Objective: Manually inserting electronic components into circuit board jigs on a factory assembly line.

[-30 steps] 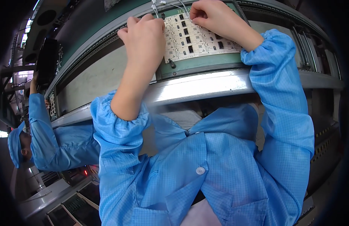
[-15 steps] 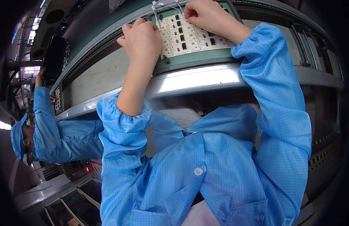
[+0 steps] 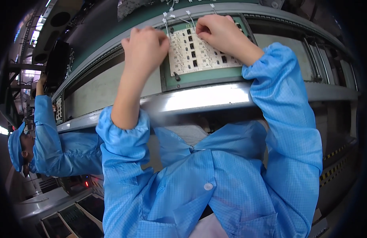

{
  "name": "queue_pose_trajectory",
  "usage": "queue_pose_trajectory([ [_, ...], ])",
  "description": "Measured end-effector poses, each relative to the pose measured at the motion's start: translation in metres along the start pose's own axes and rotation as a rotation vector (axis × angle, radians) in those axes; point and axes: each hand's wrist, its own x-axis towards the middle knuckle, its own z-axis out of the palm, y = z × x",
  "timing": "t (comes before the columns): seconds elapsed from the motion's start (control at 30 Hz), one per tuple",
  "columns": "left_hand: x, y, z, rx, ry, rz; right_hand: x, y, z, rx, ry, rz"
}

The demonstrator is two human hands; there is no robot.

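A pale circuit board panel (image 3: pixel 182 53) with rows of black components lies on a green carrier (image 3: pixel 199 76). My left hand (image 3: pixel 145 49) is at the panel's left edge, its fingers curled closed around the lower end of a white wire (image 3: pixel 166 26) with a white connector on top. Over the panel's far part, my right hand (image 3: pixel 221 35) pinches at the foot of a second white wire (image 3: pixel 190 18); the fingertips partly hide the spot. The right hand and wrist cover part of the panel's right side.
A metal rail (image 3: pixel 207 95) runs along the near side of the line. Loose white wires (image 3: pixel 172 7) lie beyond the panel. A black bin (image 3: pixel 56 61) stands at the far left, near a co-worker in blue (image 3: pixel 48 131). Rollers (image 3: pixel 316 59) are on the right.
The whole scene sits lower in the picture, with more loose wires showing at the far side. My left hand has shifted slightly left; my right hand stays over the panel.
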Motion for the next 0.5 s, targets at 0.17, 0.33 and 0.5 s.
queue_pose_trajectory([
  [0.17, 0.091, -0.037, 0.019, -0.187, -0.029, -0.035, 0.0, -0.016, -0.009, 0.124, 0.082, 0.073],
  [0.33, 0.159, -0.048, 0.058, -0.295, -0.076, -0.147, 0.008, -0.025, -0.012, 0.17, 0.028, 0.133],
  [0.5, 0.199, -0.055, 0.08, -0.237, -0.062, -0.146, 0.018, -0.026, -0.012, 0.164, -0.001, 0.121],
])
